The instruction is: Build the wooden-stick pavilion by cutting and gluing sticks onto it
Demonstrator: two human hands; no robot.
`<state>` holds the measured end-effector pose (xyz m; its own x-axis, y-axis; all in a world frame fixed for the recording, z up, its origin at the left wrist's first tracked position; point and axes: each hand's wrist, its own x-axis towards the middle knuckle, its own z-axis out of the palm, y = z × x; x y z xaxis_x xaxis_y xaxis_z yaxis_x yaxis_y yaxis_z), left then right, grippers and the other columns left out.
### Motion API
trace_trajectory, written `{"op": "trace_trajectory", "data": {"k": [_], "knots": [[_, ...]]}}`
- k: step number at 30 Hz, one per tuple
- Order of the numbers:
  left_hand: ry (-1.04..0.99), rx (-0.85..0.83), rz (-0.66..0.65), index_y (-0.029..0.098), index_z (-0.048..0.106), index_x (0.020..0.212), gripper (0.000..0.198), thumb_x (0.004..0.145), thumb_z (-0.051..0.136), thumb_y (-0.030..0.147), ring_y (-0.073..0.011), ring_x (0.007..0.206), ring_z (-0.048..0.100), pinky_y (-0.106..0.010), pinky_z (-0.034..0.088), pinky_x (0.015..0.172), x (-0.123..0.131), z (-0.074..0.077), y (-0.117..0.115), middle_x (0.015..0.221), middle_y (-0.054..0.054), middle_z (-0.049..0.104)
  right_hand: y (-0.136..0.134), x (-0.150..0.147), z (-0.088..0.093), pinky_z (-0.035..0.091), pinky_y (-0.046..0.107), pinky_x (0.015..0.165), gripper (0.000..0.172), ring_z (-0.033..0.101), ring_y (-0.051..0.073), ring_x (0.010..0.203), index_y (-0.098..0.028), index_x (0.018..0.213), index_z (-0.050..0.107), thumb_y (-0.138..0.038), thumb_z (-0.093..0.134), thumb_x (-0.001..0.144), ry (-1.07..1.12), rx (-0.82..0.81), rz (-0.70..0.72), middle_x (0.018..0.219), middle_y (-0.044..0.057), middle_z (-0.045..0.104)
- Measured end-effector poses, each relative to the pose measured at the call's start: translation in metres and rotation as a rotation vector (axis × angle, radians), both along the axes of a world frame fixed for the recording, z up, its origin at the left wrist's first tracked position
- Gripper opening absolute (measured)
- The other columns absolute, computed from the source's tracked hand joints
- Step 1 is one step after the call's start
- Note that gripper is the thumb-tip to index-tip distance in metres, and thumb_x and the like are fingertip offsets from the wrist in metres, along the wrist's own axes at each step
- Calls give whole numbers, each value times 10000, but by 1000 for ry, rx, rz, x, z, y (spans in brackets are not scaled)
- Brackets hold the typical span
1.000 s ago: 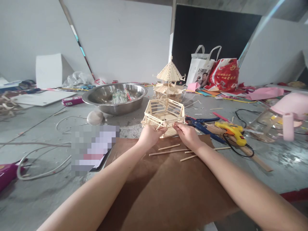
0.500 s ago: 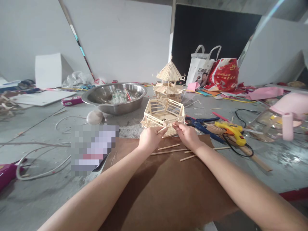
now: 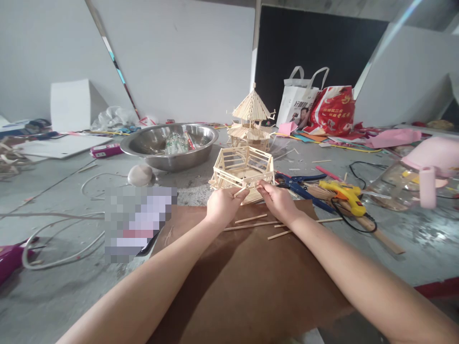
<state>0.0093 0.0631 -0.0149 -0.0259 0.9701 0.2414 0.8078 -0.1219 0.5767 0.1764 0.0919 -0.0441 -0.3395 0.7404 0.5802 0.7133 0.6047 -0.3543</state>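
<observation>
My left hand (image 3: 224, 206) is closed, pinching a thin wooden stick (image 3: 236, 193) that pokes out past the thumb. Close beside it, my right hand (image 3: 278, 203) pinches at the stick work too; its fingertips partly hide what they grip. Both hands are just in front of a six-sided stick frame (image 3: 219, 168) with low railings, and they cover part of its near side. Loose wooden sticks (image 3: 251, 218) lie on the brown sheet (image 3: 265, 286) under my wrists. Behind the frame stands a stick pavilion (image 3: 251, 107) with a pointed roof.
A steel basin (image 3: 172, 160) holding bottles stands back left, near a phone with a blurred screen (image 3: 147, 220). At right lie blue-handled pliers (image 3: 304, 191), a yellow glue gun (image 3: 346, 195) and a clear pink-lidded jug (image 3: 390, 186). Bags (image 3: 333, 112) stand behind.
Both hands stay almost in place, with slight finger movement at the near side of the frame. The whole view has shifted a little.
</observation>
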Motion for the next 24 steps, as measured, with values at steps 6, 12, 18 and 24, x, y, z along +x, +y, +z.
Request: {"op": "trace_trajectory", "data": {"k": [6, 12, 18, 24], "knots": [[-20, -2, 2, 192, 605, 564, 429, 686, 419, 558, -107, 487, 420, -209, 256, 468, 0, 1, 0, 455, 26, 481, 1, 0, -2, 465, 287, 759, 341, 600, 191, 890, -163, 1101, 530, -282, 340, 844, 0, 9, -5, 1018, 76, 624], [-35, -29, 27, 194, 603, 556, 422, 687, 422, 552, -104, 500, 432, -202, 264, 471, 1, 3, 0, 461, 30, 487, 1, -1, -3, 473, 305, 743, 353, 605, 207, 878, -146, 1105, 531, -281, 335, 844, 5, 25, 7, 1013, 95, 623], [-15, -16, 36, 192, 587, 538, 417, 689, 430, 548, -97, 479, 413, -201, 253, 459, 1, 2, 0, 451, 33, 481, 1, 0, -2, 469, 301, 751, 354, 606, 206, 875, -135, 1105, 532, -272, 342, 839, 3, 18, 19, 1016, 105, 621], [-24, -20, 41, 195, 603, 559, 406, 697, 428, 534, -104, 503, 440, -197, 262, 468, 0, 2, 0, 465, 29, 495, -5, 15, 14, 469, 241, 645, 290, 632, 167, 715, -164, 987, 599, -273, 393, 814, 70, 77, -16, 850, 75, 674]]}}
